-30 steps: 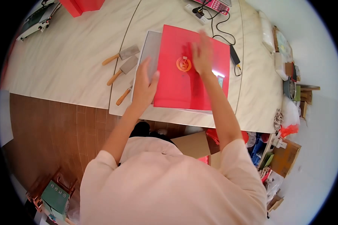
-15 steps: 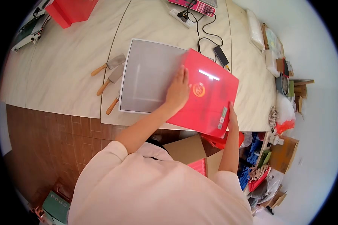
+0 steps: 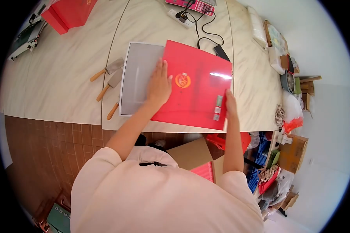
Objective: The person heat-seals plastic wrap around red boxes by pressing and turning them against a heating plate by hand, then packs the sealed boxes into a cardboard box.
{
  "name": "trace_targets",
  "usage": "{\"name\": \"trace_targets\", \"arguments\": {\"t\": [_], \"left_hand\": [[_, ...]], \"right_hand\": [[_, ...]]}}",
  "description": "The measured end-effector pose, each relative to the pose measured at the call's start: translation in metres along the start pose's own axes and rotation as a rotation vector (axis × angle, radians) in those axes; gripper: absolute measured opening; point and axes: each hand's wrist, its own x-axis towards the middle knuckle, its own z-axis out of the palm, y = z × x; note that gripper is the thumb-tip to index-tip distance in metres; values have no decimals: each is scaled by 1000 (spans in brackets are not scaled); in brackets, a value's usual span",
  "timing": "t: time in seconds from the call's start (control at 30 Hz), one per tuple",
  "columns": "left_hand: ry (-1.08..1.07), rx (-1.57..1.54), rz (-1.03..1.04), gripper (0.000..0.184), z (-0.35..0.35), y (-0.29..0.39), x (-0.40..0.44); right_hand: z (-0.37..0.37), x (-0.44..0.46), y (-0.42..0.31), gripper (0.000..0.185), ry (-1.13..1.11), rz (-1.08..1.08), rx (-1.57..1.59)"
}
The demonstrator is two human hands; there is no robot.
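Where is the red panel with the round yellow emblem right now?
In the head view, the red panel is near the centre, between the person's left hand and right hand, overlapping the right side of the grey panel.

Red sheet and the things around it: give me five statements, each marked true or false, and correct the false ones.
1. The left hand is at the left edge of the red sheet. True.
2. The right hand is on the grey panel. False: the right hand is at the red sheet's right edge.
3. The red sheet covers part of the grey panel. True.
4. The wooden-handled tools lie right of the red sheet. False: the wooden-handled tools lie to its left.
5. The round emblem on the red sheet is orange. True.
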Motion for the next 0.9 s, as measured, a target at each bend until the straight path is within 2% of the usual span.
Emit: {"name": "trace_targets", "arguments": {"t": [0.07,0.13,0.2,0.27,0.33,0.37,0.43,0.53,0.6,0.67,0.77,0.9], "left_hand": [[31,64,23,56,-13,-20,1],[58,86,-7,56,-29,-39,-3],[119,69,61,55,-41,-63,-5],[66,13,-11,55,-65,-90,-8],[106,-150,-27,55,-86,-137,-8],[82,-139,-31,55,-97,-134,-12],[32,-637,-394,54,-129,-122,-11],[-16,-461,-357,54,-124,-122,-3],[-56,-415,-346,54,-111,-116,4],[-18,-299,-122,55,-88,-120,11],[-7,-296,-45,57,-65,-114,16],[-13,-349,-75,58,-56,-88,11]], "right_hand": [[41,-9,1,47,98,-65,-134],[70,-9,-13,44,14,-245,-267],[98,-7,-6,42,161,-331,-561],[129,-5,11,35,98,-557,-623],[171,-18,3,34,121,-620,-627],[185,-27,-2,34,121,-594,-619],[207,-36,-18,35,120,-543,-524],[198,-39,-24,35,128,-458,-587],[182,-28,-19,35,159,-474,-610],[165,-22,-11,35,177,-506,-636],[144,-12,-12,35,203,-544,-661],[126,-21,-20,37,247,-494,-642]]}}
